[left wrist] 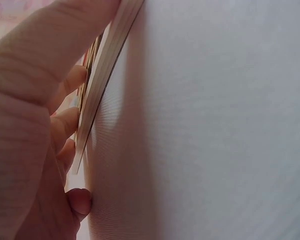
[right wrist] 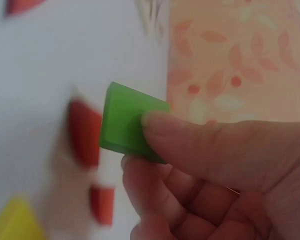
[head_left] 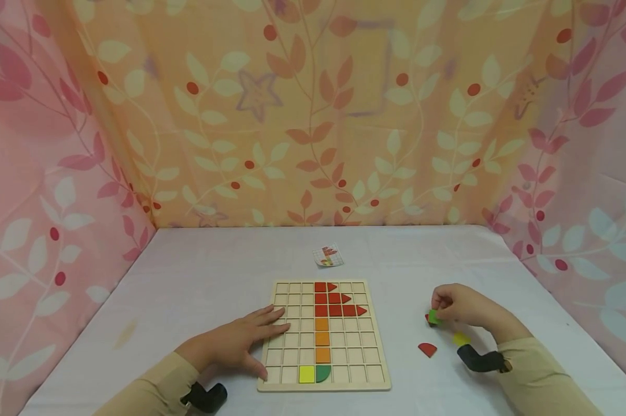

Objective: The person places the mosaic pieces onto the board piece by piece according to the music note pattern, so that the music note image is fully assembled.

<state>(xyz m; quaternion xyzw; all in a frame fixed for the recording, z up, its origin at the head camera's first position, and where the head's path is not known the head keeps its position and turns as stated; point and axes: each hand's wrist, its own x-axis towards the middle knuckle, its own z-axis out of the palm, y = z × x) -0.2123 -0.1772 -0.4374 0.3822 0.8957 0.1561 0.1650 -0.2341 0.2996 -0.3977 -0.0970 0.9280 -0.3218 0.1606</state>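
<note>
My right hand [head_left: 466, 306] pinches a light green square block [right wrist: 127, 120] between thumb and fingers, held above the table to the right of the board. Red pieces [right wrist: 85, 132] lie just beneath it, partly hidden in the head view. My left hand [head_left: 234, 341] rests with spread fingers on the left edge of the wooden grid board [head_left: 351, 386]. In the board sit red squares with red triangles [head_left: 361, 311] in the top rows, a column of orange squares [head_left: 322, 339], a yellow square [head_left: 306, 374] and a dark green quarter-round piece [head_left: 322, 373].
A red quarter-round piece [head_left: 428, 349] and a yellow piece [head_left: 461, 338] lie on the white tablecloth [head_left: 188, 277] at the right. Behind the board is a small pattern card [head_left: 328, 256]. Patterned curtains [head_left: 313, 115] enclose the table at the back and sides.
</note>
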